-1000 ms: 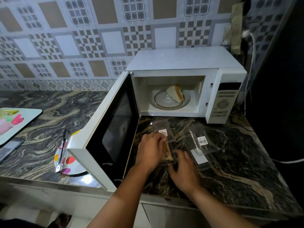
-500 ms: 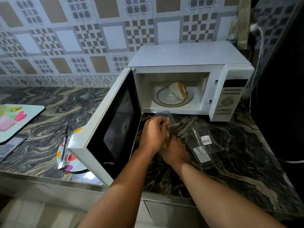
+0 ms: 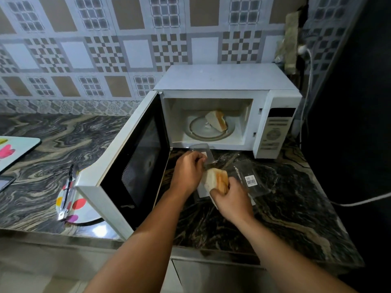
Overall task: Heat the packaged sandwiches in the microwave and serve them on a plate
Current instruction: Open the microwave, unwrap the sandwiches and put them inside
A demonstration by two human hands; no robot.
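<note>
The white microwave stands at the back of the counter with its door swung open to the left. One bare sandwich lies on the glass turntable inside. My right hand grips a second triangular sandwich just in front of the microwave. My left hand pinches the clear plastic wrapper that the sandwich has come out of. Another clear package with a barcode label lies flat to the right.
A plate with coloured dots sits left of the door, partly under it, with metal tongs across it. A floral board and a phone lie far left. A white cable runs along the right.
The sandwich has come out of its wrapper: my right hand now holds it in the open, while my left hand has pulled the clear plastic back towards the microwave.
</note>
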